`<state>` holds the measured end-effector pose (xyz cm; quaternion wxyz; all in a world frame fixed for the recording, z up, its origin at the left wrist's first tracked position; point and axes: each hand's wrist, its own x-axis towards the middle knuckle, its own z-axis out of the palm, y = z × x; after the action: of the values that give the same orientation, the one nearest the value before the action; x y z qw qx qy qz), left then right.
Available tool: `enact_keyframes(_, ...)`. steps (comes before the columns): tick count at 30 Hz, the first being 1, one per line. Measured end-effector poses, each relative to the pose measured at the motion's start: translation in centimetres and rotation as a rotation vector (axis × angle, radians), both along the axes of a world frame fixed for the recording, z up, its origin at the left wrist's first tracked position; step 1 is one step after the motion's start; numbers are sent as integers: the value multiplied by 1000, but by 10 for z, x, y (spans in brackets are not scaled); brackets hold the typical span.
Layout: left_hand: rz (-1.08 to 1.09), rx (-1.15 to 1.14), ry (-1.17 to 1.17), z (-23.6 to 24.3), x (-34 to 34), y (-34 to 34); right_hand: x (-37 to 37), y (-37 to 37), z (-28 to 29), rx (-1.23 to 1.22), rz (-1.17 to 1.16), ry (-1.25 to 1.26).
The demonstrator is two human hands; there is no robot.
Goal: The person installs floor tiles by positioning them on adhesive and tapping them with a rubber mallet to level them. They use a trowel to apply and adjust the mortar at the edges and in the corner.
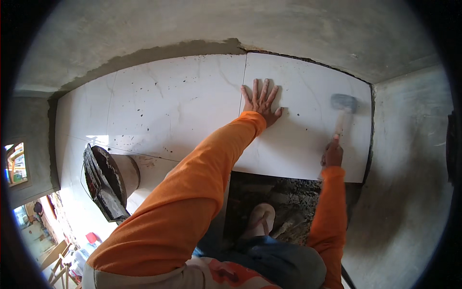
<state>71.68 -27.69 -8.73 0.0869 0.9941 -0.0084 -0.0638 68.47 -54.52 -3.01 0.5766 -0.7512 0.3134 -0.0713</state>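
My left hand [262, 102] lies flat with fingers spread on a white marbled floor tile [298, 144], near its seam with the tile to the left. In my right hand [332, 154] is the handle of a rubber mallet [343, 102], its dark head blurred by motion over the right part of the same tile. Whether the head touches the tile I cannot tell. Dark crumbs of mortar are scattered on the white tile [168, 106] at the left.
A bucket [129, 171] with mortar-caked trowels or boards across its mouth stands on the tiles at left. Below the right tile lies dark, wet mortar bed [301, 192], where my sandalled foot [261, 219] rests. Grey plastered walls [409, 159] border the tiles behind and right.
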Motion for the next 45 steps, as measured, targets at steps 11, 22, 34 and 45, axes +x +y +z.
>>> enact_keyframes(11, -2, 13, -38, -7, 0, 8, 7, -1, -3, -31, 103, 173)
enact_keyframes(22, -24, 12, -39, -22, 0, -12, 17, -19, -41, -546, 84, 194)
enact_keyframes(34, -42, 66, -38, -11, -1, 4, -24, 5, -35, 27, 16, 172)
enact_keyframes(45, -42, 90, -46, -13, 2, 8, -33, -6, -66, -59, 60, 12)
